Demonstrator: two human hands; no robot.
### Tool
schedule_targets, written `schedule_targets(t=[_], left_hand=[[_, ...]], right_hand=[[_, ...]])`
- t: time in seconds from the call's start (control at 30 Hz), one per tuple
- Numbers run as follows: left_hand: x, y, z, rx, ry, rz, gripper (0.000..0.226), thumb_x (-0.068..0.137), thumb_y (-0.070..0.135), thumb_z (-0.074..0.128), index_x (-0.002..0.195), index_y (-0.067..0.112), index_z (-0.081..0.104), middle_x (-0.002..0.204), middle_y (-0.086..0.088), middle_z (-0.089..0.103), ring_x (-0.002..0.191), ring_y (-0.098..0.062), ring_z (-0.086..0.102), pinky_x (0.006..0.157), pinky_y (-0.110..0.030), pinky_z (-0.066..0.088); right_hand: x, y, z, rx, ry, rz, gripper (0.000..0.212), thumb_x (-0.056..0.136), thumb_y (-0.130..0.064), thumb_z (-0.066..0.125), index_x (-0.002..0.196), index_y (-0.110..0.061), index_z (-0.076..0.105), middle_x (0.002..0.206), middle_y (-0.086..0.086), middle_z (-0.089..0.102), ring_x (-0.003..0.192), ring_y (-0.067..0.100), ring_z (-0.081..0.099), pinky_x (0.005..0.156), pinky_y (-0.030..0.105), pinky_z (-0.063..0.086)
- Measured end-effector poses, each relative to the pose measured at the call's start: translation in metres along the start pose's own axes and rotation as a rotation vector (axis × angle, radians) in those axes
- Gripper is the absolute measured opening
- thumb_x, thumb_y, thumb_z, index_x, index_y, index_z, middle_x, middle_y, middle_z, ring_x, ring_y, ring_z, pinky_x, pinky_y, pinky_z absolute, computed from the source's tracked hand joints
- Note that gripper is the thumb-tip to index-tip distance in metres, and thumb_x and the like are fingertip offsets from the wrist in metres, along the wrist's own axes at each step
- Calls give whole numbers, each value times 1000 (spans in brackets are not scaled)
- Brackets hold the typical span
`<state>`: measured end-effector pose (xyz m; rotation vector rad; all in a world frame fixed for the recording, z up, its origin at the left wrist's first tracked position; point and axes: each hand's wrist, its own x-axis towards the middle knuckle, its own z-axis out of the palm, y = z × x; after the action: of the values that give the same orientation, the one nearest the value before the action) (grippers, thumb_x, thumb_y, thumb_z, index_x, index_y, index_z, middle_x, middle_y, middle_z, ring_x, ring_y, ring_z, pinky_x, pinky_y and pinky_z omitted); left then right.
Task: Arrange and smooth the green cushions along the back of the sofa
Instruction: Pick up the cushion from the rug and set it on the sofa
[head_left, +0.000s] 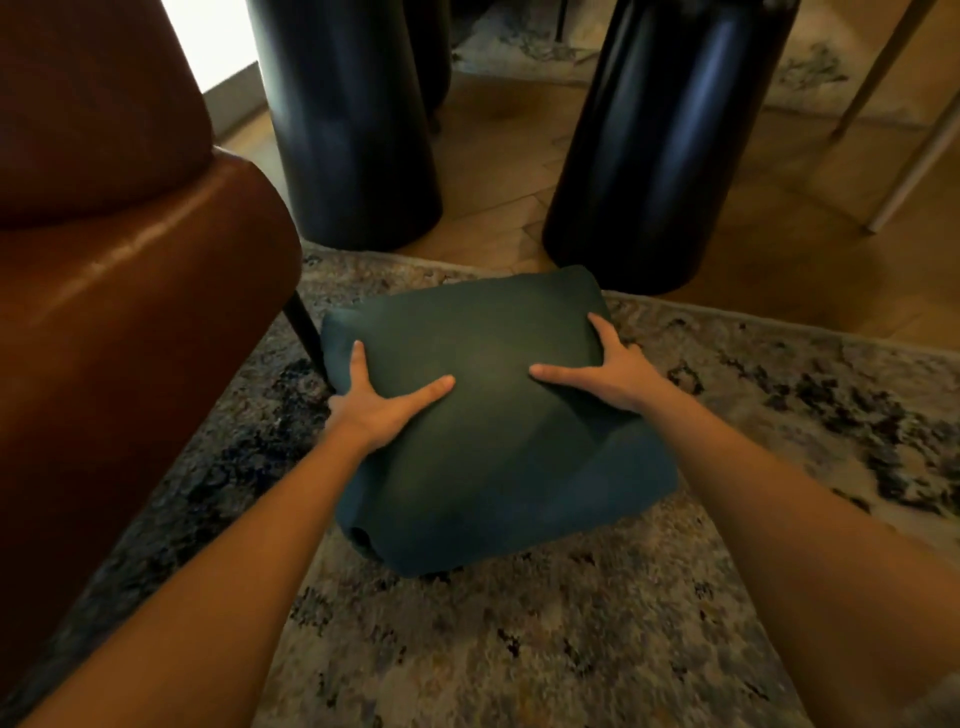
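The left hand (382, 402) lies on the left side of the green cushion (488, 415), thumb stretched rightward across the top face and the forefinger pointing away along the left edge, while the other fingers curl out of sight round that edge, so it grips the cushion from the side. The right hand (608, 371) mirrors it on the right side: thumb reaching leftward over the fabric, forefinger straight up the right edge, the rest of the fingers wrapped behind the cushion. Both bare forearms run in from the near corners of the view and converge on the cushion, wrists slightly bent. The cushion is held between the two hands over a mottled grey and beige rug (519, 649); whether its underside touches the rug cannot be told. Just to its left stands a brown leather seat (130, 291) on a thin dark leg (304, 325). Beyond it, on the wooden floor (498, 182), rise two thick black cylindrical pillars (348, 119), one far left and one far right.
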<state>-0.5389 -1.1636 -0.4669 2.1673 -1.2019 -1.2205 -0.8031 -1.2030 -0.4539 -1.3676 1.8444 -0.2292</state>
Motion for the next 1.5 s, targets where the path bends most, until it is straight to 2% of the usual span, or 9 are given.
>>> schedule_targets(t=[0.17, 0.27, 0.53, 0.67, 0.8, 0.93, 1.1, 1.23, 1.5], left_hand=[[-14, 21, -5, 15, 38, 76, 150, 18, 92, 59, 144, 47, -8, 152, -9, 27, 135, -35, 35, 108, -52, 35], [-35, 52, -21, 21, 38, 131, 144, 27, 88, 64, 146, 44, -4, 152, -8, 29, 133, -33, 38, 108, -49, 36], [-142, 159, -123, -113, 154, 259, 133, 41, 79, 72, 147, 42, 1, 149, -7, 34, 133, -30, 38, 109, -46, 35], [-211, 189, -205, -181, 277, 280, 128, 47, 74, 74, 148, 39, 3, 147, -6, 37, 132, -29, 39, 110, -43, 34], [-275, 206, -255, -206, 295, 291, 134, 39, 73, 77, 148, 35, 10, 145, -7, 42, 130, -26, 43, 109, -39, 36], [-326, 210, -267, -315, 243, 192, 128, 48, 62, 83, 149, 33, 9, 147, -7, 39, 133, -25, 40, 110, -38, 35], [-381, 187, -315, -421, 310, 50, 131, 44, 62, 83, 149, 34, 9, 148, -2, 38, 134, -24, 39, 110, -38, 34], [-427, 159, -385, -454, 505, -2, 140, 30, 72, 79, 148, 36, 12, 148, -1, 37, 133, -21, 40, 110, -36, 35], [-491, 80, -534, -286, 827, -107, 123, 49, 66, 79, 148, 39, 10, 144, -2, 35, 128, -27, 42, 103, -44, 39]], right_hand=[[-15, -3, -17, 116, 60, -81, 123, 49, -70, 76, 148, -39, 10, 153, 5, 26, 135, 30, 34, 107, 42, 34], [-41, -17, -49, 123, 106, -97, 116, 56, -64, 77, 149, -35, 13, 153, 3, 27, 136, 29, 33, 107, 40, 32], [-154, -132, -179, 41, 228, -226, 122, 45, -74, 74, 147, -40, 17, 148, 6, 36, 133, 30, 38, 107, 41, 37], [-212, -217, -219, -46, 258, -314, 130, 28, -90, 63, 142, -51, 14, 143, 8, 38, 129, 34, 40, 105, 52, 37], [-255, -288, -247, -178, 190, -313, 135, 18, -95, 57, 139, -52, 18, 146, 5, 39, 131, 37, 39, 104, 58, 35], [-300, -328, -268, -351, 72, -304, 129, 29, -87, 64, 143, -43, 23, 146, 6, 40, 131, 37, 38, 104, 59, 34], [-347, -390, -253, -427, -65, -351, 134, 20, -90, 61, 140, -45, 23, 143, 3, 42, 127, 34, 43, 102, 57, 38], [-390, -461, -213, -438, -110, -498, 128, 24, -90, 60, 139, -48, 22, 142, 2, 43, 126, 33, 44, 100, 56, 40], [-458, -572, -84, -305, -242, -774, 119, 32, -91, 57, 137, -50, 22, 138, 1, 45, 124, 30, 47, 99, 55, 42]])
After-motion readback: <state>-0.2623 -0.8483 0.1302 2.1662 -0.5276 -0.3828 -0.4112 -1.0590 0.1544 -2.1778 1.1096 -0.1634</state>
